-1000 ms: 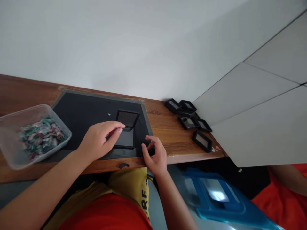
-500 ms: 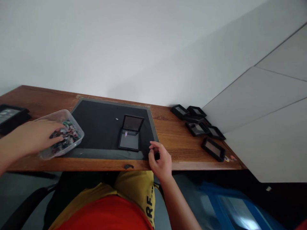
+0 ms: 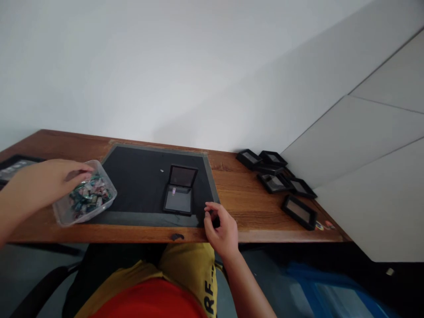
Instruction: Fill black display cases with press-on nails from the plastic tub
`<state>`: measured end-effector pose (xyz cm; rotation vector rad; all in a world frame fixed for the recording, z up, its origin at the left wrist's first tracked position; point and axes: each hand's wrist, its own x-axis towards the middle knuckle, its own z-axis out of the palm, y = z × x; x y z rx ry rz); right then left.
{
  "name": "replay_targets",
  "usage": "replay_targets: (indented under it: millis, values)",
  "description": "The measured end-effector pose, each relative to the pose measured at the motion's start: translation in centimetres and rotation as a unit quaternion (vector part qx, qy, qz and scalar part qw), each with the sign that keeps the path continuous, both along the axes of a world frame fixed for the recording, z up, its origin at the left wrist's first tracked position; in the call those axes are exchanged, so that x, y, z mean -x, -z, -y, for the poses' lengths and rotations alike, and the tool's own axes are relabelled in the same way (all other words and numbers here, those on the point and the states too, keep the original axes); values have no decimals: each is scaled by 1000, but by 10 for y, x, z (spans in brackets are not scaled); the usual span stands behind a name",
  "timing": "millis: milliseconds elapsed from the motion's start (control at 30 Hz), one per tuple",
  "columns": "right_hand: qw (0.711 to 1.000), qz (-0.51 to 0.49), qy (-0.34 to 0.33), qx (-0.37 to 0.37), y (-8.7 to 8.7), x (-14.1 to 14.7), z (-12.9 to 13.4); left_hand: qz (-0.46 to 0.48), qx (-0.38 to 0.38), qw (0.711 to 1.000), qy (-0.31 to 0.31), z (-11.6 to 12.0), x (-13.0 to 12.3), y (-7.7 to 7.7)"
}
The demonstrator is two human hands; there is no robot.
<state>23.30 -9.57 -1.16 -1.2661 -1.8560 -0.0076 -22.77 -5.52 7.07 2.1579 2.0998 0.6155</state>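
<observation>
My left hand (image 3: 61,176) is over the back left of a clear plastic tub (image 3: 109,201) at the left. Its thumb and fingers are pinched together, and what they hold is too small to name. Small wrapped pieces (image 3: 91,194) in mixed colours lie in the tub. On a dark mat (image 3: 139,181) stands an open black case (image 3: 179,201), its lid raised at the back, with a small pinkish piece (image 3: 173,191) inside at the upper left. My right hand (image 3: 222,227) rests at the mat's front right corner, fingers curled; whether anything is within them is hidden.
Several black cases (image 3: 273,182) are piled at the table's right, with one (image 3: 300,212) nearer the front. Another dark case (image 3: 18,167) sits at the far left, partly behind my left arm. A dark scrap (image 3: 177,237) lies on the front edge.
My left hand has risen out of the pieces to above the tub's back left part, its fingertips now together. My right hand stays at the mat's corner. The view has shifted slightly.
</observation>
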Motion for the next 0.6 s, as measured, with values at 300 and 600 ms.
replay_targets:
  millis: [300,600]
  values:
    - [1000,-23,15,5,1,0,1,-115,74,989,-59,12,-23,-11]
    - [1000,-17,9,-10,0,-4,-2,-41,6,994,-105,23,-40,-28]
